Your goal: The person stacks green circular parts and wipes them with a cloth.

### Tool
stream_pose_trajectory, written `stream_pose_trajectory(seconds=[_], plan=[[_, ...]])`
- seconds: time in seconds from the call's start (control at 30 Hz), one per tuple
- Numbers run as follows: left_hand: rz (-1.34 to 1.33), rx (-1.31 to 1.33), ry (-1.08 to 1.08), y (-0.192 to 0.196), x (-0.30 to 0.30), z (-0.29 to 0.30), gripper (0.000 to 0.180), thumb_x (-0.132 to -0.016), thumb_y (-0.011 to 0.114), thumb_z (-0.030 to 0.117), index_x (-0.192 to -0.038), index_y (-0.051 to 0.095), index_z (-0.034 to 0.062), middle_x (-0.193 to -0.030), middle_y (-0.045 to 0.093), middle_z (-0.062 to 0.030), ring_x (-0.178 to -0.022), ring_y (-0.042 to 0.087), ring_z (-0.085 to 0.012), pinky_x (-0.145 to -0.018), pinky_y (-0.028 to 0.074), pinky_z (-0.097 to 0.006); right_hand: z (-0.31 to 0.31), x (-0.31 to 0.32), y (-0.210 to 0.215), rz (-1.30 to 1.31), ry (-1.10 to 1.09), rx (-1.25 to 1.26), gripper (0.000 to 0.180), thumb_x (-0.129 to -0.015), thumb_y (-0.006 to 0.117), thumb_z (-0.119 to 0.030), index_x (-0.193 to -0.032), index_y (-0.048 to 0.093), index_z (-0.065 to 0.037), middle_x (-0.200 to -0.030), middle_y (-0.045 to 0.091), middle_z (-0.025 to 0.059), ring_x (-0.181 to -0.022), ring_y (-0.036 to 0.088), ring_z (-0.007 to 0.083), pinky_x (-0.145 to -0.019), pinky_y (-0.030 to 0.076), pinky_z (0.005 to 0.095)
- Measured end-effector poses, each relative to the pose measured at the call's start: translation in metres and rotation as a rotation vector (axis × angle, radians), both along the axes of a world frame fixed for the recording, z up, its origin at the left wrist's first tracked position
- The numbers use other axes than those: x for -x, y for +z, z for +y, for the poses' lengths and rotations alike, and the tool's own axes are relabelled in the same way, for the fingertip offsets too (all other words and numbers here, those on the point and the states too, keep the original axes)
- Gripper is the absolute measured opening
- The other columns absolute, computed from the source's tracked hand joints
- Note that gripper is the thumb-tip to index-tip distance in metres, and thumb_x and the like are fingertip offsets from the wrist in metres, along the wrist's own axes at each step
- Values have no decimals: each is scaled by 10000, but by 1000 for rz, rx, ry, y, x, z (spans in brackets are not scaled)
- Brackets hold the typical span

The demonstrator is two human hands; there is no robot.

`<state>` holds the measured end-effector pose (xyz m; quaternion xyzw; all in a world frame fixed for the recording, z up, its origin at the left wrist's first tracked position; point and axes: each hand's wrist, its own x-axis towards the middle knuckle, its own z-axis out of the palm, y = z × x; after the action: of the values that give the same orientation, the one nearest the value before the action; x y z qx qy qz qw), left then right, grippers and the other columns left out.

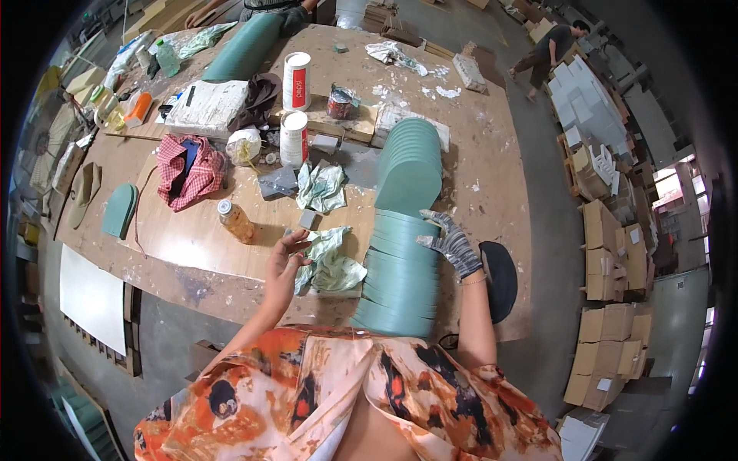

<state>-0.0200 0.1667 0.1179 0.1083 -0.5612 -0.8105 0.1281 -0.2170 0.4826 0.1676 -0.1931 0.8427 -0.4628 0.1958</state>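
My bare left hand hovers beside a crumpled pale green cloth, thumb and fingers apart; whether a fingertip touches the cloth I cannot tell. A small grey block lies just beyond it. My right hand, in a grey, paint-marked knit glove, reaches over the right side of a long row of teal round-ended panels. Its thumb and fingers are spread at the row's edge. Farther along, more teal panels lean in an overlapping row, a broad face towards me.
Left of the cloth stands an amber bottle. Two white canisters, a paint tin and a red checked cloth sit farther back. A black rounded pad lies right of my right wrist. Another person bends near stacked boxes.
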Motion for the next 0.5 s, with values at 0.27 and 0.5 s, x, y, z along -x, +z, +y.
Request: stream_pose_trajectory(seconds=[0.27, 0.5], plan=[[14, -4, -50, -6, 7, 12, 381, -941, 453, 4, -1322, 458, 19, -1306, 524, -87, -1095, 538, -152, -833, 485, -261, -4, 4, -12, 162, -61, 157, 541, -812, 745, -95, -1302, 524, -36, -1271, 570, 101, -1189, 506, 195, -1050, 379, 333], [67, 15, -77, 10, 31, 20, 378, -942, 442, 22, -1320, 456, 8, -1308, 531, -97, -1086, 564, -169, -826, 487, -272, -28, 9, -12, 465, -106, -111, 733, -728, 805, -142, -1364, 451, -57, -1343, 495, 126, -1269, 440, 256, -1090, 332, 348]])
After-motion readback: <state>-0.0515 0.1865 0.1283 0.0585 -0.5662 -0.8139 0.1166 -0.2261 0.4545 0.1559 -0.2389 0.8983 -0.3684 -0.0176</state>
